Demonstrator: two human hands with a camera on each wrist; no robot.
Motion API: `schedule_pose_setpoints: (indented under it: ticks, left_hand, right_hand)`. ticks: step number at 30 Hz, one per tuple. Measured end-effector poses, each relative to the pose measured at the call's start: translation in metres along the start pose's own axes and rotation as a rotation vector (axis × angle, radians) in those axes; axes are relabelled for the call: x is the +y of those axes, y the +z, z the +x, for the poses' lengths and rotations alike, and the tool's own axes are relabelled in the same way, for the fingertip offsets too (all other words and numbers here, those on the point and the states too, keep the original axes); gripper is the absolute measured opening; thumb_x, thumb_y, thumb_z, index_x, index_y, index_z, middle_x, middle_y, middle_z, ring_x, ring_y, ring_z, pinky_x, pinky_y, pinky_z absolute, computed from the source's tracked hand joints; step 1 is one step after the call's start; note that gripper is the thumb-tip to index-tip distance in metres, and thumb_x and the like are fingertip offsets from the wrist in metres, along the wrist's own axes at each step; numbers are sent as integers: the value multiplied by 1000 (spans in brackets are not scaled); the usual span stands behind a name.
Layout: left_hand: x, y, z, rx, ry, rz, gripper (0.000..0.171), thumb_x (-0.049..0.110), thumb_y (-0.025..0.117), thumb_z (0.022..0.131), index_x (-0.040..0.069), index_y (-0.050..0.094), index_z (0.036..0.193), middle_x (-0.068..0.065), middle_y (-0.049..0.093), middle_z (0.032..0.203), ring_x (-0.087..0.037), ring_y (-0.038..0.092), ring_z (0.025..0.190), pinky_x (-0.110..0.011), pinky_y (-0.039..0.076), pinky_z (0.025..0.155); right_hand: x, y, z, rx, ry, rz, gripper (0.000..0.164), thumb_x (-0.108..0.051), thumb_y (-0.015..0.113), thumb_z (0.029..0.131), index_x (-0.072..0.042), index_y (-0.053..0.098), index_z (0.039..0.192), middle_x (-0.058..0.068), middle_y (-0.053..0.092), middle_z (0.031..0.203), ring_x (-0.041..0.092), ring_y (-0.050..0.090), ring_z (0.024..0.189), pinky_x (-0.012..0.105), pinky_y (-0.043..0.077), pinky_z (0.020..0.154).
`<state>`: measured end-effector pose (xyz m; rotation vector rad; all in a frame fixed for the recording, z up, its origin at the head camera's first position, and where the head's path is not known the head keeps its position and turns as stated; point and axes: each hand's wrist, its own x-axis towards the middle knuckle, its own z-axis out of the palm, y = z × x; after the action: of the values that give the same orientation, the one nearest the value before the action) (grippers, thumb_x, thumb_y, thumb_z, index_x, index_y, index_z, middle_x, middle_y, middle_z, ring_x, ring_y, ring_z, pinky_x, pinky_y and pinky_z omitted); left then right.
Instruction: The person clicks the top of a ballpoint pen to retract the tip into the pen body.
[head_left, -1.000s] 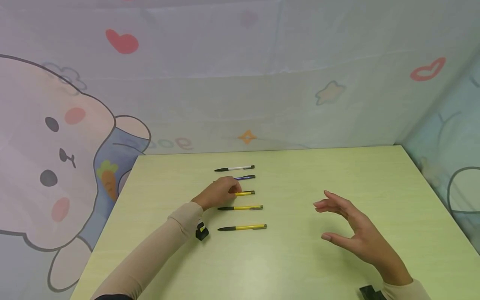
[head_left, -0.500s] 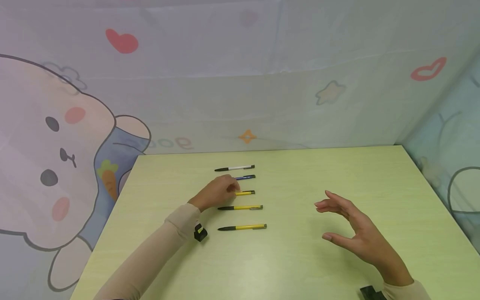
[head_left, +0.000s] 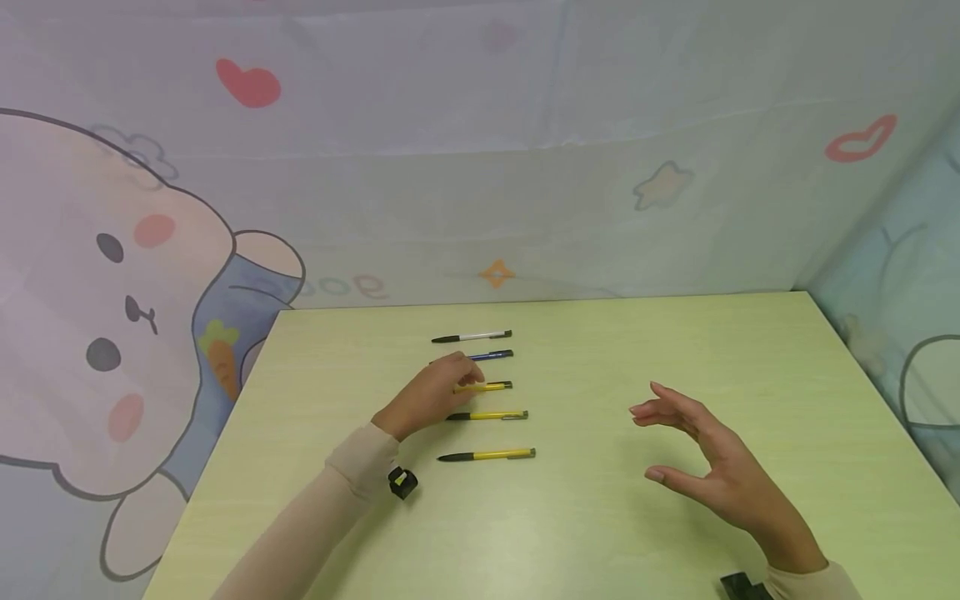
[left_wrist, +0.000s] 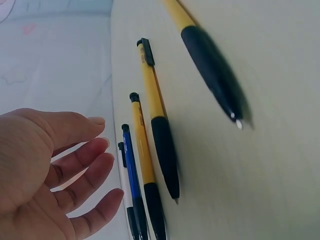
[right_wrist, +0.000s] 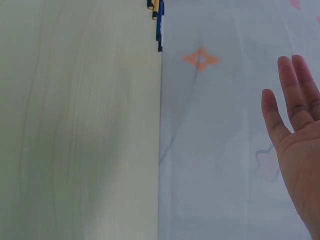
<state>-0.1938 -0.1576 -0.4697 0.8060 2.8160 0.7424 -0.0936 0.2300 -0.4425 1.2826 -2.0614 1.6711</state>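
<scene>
My left hand (head_left: 431, 392) hovers over the left part of a row of pens, its fingers loosely bent with nothing between them. In the left wrist view the fingertips (left_wrist: 102, 165) stand apart from the pens. Nearest to them in the head view is the middle yellow pen (head_left: 491, 387), its dark grip end hidden by the hand. Behind it lie a blue pen (head_left: 492, 356), partly covered, and a white pen (head_left: 480, 336). Two more yellow ballpoint pens, one (head_left: 495, 415) and another (head_left: 498, 454), lie in front. My right hand (head_left: 708, 458) is held above the table, fingers spread from the thumb.
The pale wood-look table (head_left: 585, 533) ends at a hanging printed cloth (head_left: 450, 208) behind, with another cloth (head_left: 915, 333) on the right. A black wrist device (head_left: 402, 482) sits under the left cuff.
My left hand has shifted slightly, uncovering more of the middle yellow pen and covering the tip of the yellow pen in front of it. The right hand and the pens stay put.
</scene>
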Motion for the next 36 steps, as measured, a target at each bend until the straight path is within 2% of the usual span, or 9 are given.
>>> schedule_pose_setpoints:
  ticks: [6, 15, 19, 23, 29, 36]
  left_hand:
    - [9, 5, -6, 22, 12, -3, 19, 8, 69, 96, 5, 69, 115, -6, 65, 111, -20, 64, 103, -36, 55, 90]
    - [17, 19, -13, 15, 64, 118, 22, 9, 70, 96, 5, 69, 118, -5, 65, 112, -20, 63, 105, -35, 55, 91]
    - [23, 23, -16, 17, 81, 148, 22, 7, 68, 96, 6, 70, 119, -4, 65, 113, -22, 62, 108, -36, 54, 93]
    - [28, 27, -18, 34, 110, 171, 22, 10, 69, 97, 7, 70, 119, -3, 64, 111, -20, 61, 105, -35, 54, 89]
    - [33, 31, -20, 45, 143, 216, 25, 10, 72, 95, 8, 70, 120, -3, 64, 111, -19, 60, 101, -33, 54, 86]
    - [32, 32, -16, 31, 140, 252, 30, 11, 73, 94, 6, 69, 124, -5, 64, 113, -20, 59, 102, -32, 54, 86]
  right_hand:
    - [10, -2, -6, -4, 4, -4, 94, 22, 78, 70, 20, 26, 148, 20, 59, 134, 18, 60, 124, 23, 40, 111]
    - [3, 1, -1, -1, -14, 22, 91, 23, 76, 71, 21, 27, 147, 21, 59, 134, 18, 59, 124, 24, 40, 111]
    - [4, 2, -2, -2, -16, 18, 91, 22, 77, 71, 21, 27, 147, 21, 59, 133, 18, 60, 124, 24, 40, 111]
    - [5, 2, -2, -2, -19, 16, 91, 22, 77, 71, 21, 27, 147, 21, 59, 133, 19, 60, 123, 24, 40, 111]
    - [10, 2, -5, -3, -24, 18, 91, 22, 78, 71, 21, 27, 147, 23, 58, 133, 20, 60, 123, 24, 40, 111]
    - [18, 2, -11, -5, -12, -1, 93, 20, 79, 71, 20, 27, 148, 22, 59, 133, 20, 60, 122, 23, 40, 111]
